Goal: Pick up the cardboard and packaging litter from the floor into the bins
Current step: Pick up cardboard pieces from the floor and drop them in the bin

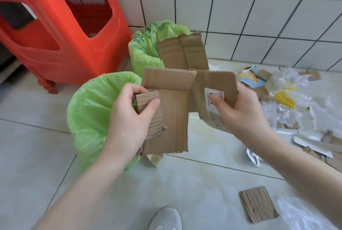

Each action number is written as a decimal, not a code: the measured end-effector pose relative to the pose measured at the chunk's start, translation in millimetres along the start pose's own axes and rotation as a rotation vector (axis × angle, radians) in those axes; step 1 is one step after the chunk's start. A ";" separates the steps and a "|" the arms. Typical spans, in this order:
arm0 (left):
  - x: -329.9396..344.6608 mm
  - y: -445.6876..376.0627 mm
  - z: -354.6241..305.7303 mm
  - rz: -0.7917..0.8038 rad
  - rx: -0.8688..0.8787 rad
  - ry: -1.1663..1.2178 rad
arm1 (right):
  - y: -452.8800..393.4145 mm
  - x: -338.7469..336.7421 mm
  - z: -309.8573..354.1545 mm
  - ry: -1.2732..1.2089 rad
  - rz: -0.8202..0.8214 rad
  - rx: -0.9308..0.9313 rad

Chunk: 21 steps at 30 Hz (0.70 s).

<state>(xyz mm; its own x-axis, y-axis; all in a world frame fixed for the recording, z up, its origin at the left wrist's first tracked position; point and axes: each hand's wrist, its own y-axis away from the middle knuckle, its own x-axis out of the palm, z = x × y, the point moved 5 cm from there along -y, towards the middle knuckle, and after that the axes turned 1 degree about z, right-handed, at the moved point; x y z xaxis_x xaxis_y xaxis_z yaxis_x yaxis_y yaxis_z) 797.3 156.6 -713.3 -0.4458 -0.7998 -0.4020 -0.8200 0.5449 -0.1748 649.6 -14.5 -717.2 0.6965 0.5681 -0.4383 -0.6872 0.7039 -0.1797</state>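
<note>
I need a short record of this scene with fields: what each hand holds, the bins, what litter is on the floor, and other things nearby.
left hand: the left hand grips a small corrugated strip against the large cardboard piece
right hand: the right hand pinches the labelled cardboard flap, thumb on the white label
bins: near bin and far bin, both with green liners
floor litter: loose cardboard piece, clear plastic wrap, yellow scrap
nearby: red plastic stool, white shoe

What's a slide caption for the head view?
Both hands, left and right, hold cardboard above the near bin; litter remains on the floor.
</note>
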 end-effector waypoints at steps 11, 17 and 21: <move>-103.8 -39.4 6.6 -0.396 0.142 -0.031 | -44.9 56.3 72.5 -0.503 0.031 0.184; -110.6 -43.6 17.7 -0.503 0.187 -0.021 | -61.9 108.1 75.2 -0.738 0.096 0.334; -111.1 -45.1 32.1 -0.551 0.168 -0.191 | -65.4 152.1 66.0 -0.947 0.085 0.511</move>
<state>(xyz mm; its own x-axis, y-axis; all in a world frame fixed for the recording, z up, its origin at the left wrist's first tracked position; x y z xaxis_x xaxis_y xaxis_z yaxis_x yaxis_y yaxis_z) 895.3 229.0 -689.6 0.1137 -0.9247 -0.3632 -0.8371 0.1077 -0.5363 814.1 54.0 -713.9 0.6776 0.5681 0.4670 -0.7263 0.6166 0.3038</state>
